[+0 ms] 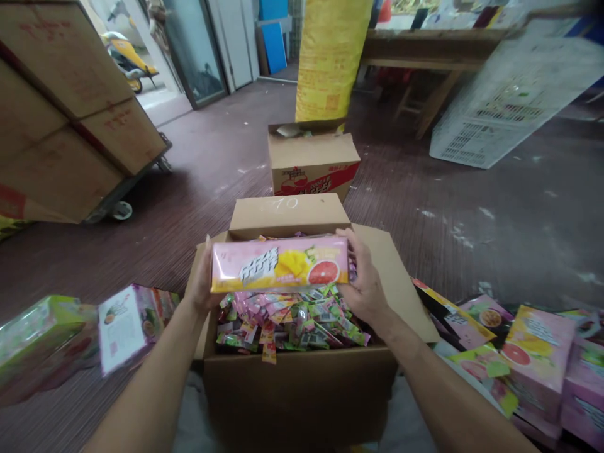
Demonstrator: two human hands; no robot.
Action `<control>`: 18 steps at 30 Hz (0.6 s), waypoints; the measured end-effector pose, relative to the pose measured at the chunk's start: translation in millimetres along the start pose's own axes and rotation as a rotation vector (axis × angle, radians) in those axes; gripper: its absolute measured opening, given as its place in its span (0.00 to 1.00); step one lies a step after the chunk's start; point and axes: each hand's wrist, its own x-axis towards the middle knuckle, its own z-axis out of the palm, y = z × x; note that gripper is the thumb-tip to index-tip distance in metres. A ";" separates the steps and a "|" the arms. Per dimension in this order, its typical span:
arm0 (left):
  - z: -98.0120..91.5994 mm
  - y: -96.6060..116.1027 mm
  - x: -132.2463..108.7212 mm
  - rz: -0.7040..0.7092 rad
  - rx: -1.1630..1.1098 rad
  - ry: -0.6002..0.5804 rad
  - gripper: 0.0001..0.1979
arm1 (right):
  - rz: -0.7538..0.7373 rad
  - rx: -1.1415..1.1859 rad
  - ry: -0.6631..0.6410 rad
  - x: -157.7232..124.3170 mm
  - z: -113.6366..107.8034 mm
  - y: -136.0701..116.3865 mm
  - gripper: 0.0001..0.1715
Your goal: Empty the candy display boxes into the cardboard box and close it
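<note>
A long pink candy box (279,263) printed with mango and grapefruit is held level between both hands over an open cardboard carton (302,377). My left hand (202,280) grips its left end and my right hand (363,277) grips its right end. The carton below is filled with several small pink and green candy sachets (287,324). Its flaps are folded outward.
More pink and green candy boxes lie on the floor at the left (127,321) and right (533,358). A second carton (311,160) stands behind, a yellow sack (330,56) beyond it. A trolley stacked with cartons (70,113) is far left, a white crate (509,100) far right.
</note>
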 end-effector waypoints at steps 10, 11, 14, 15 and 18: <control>28.4 -32.3 5.6 0.012 -0.086 0.003 0.27 | 0.088 0.019 -0.064 -0.4 -3.5 -1.1 0.55; 27.5 -33.8 4.9 0.020 -0.083 -0.001 0.27 | 0.107 0.032 -0.057 0.5 -5.3 -1.0 0.55; 23.4 -35.3 -3.0 0.050 -0.026 -0.094 0.29 | 0.133 0.032 0.011 2.4 -11.4 -4.9 0.53; 21.8 -34.7 -6.0 0.063 0.007 -0.133 0.31 | 0.130 0.022 0.039 2.2 -12.4 -6.8 0.52; 16.5 -27.8 -10.0 0.084 0.036 -0.140 0.33 | 0.138 0.036 0.099 -1.0 -9.0 -6.6 0.48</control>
